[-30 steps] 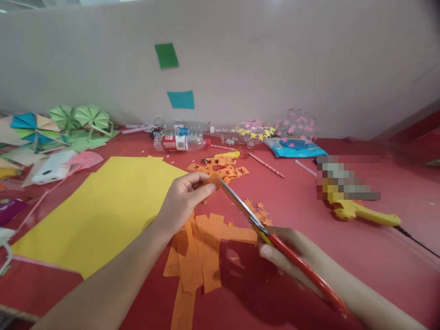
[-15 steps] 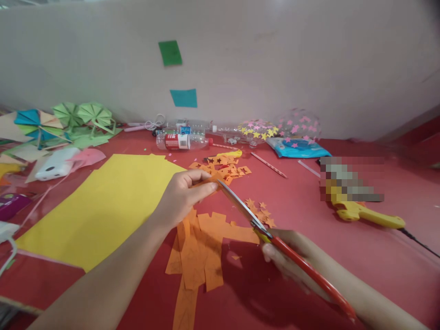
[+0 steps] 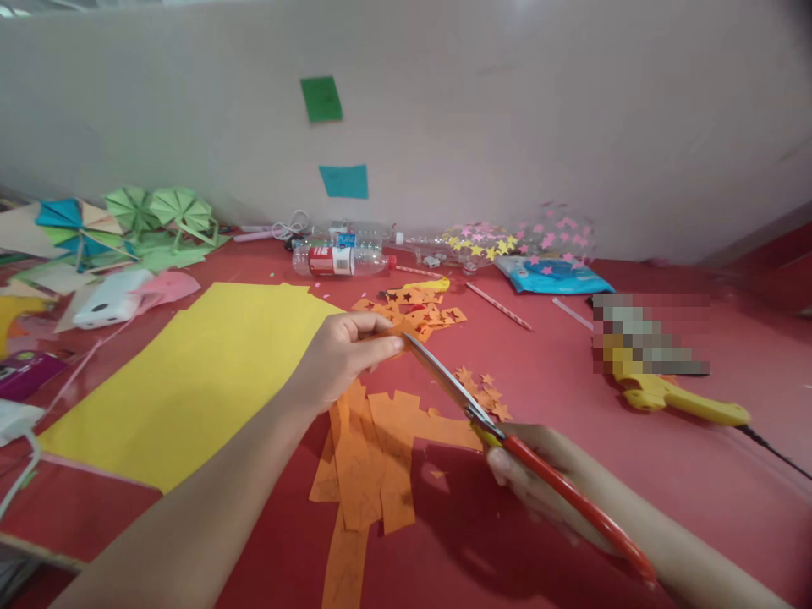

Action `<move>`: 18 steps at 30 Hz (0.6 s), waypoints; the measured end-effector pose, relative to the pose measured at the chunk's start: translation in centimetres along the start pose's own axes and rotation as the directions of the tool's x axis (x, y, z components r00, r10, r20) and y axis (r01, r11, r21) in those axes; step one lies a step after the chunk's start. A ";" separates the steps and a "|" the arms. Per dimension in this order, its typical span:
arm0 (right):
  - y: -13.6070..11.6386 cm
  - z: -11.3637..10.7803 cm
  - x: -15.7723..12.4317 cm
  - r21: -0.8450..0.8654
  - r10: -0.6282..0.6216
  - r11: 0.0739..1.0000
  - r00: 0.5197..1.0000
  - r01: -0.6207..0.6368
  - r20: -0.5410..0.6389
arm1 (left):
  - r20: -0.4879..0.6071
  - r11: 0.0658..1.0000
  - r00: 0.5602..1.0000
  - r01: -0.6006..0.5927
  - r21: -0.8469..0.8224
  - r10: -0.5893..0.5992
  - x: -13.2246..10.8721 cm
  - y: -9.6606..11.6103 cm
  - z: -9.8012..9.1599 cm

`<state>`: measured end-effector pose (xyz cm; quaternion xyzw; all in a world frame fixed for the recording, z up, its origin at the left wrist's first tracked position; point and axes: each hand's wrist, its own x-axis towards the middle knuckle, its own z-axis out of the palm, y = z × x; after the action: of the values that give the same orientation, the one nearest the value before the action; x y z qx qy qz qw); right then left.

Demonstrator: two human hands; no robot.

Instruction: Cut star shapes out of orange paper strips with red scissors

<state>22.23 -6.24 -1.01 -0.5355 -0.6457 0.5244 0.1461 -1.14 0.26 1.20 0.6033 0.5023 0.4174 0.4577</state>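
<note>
My left hand (image 3: 346,351) pinches a small piece of orange paper (image 3: 401,328) between thumb and fingers, above the red table. In my right hand (image 3: 539,474) is a pair of red-handled scissors (image 3: 574,492), blades pointing up and left. Their tips meet the orange paper right beside my left thumb. Below the hands lie several orange paper strips (image 3: 361,465) with faint pencil marks. Cut orange stars (image 3: 483,391) sit in a small pile behind the scissors, and orange offcuts with star-shaped holes (image 3: 435,317) lie farther back.
Yellow paper sheets (image 3: 190,372) cover the left side. Plastic bottles (image 3: 333,260), a star-covered clear dome (image 3: 558,233) and a blue packet (image 3: 551,277) line the wall. A yellow glue gun (image 3: 672,403) with a cord rests at right. Folded paper umbrellas (image 3: 181,210) stand back left.
The view has shifted slightly, so the scene sits a little farther right. Both hands keep nearly the same pose, with the scissors still at the orange paper.
</note>
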 end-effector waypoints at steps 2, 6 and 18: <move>-0.1 0.1 0.0 0.002 -0.004 1.000 1.000 0.004 -0.020 | 0.012 1.000 1.000 0.010 -0.006 -0.010 0.0 0.0 -0.1; -0.1 0.0 0.0 -0.003 0.008 1.000 1.000 -0.008 0.001 | 0.023 1.000 1.000 0.017 -0.012 -0.017 0.1 0.0 -0.2; 0.2 -0.3 0.4 -0.035 0.001 0.999 0.998 0.001 0.061 | 0.043 0.997 0.998 0.049 -0.054 -0.047 0.2 -0.1 -0.4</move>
<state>22.44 -5.78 -1.16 -0.5216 -0.6589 0.5292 0.1168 -1.47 0.55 1.18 0.5868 0.4953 0.4072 0.4945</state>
